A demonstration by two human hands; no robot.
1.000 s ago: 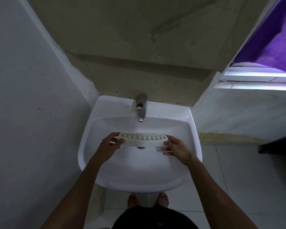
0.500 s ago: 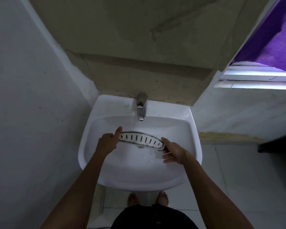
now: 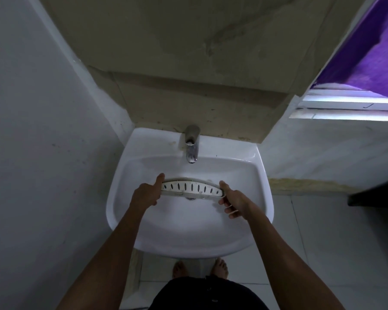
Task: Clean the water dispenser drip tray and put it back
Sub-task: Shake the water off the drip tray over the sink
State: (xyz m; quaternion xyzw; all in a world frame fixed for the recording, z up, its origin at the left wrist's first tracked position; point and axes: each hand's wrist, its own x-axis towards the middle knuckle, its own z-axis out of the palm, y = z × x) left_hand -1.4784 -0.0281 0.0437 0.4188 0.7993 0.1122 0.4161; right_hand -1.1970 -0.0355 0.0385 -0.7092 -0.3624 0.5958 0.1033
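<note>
The white slotted drip tray [image 3: 192,187] is held level over the middle of the basin, above the drain and below the faucet [image 3: 192,145]. The left hand [image 3: 146,193] grips its left end, thumb raised along the edge and fingers curled under. The right hand [image 3: 233,201] grips its right end, fingers curled beneath. The white sink [image 3: 263,186] stands between grey walls.

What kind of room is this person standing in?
Probably a small bathroom or washroom: a white wall-hung sink with a metal tap, plain walls close on both sides, and a pale tiled floor.
</note>
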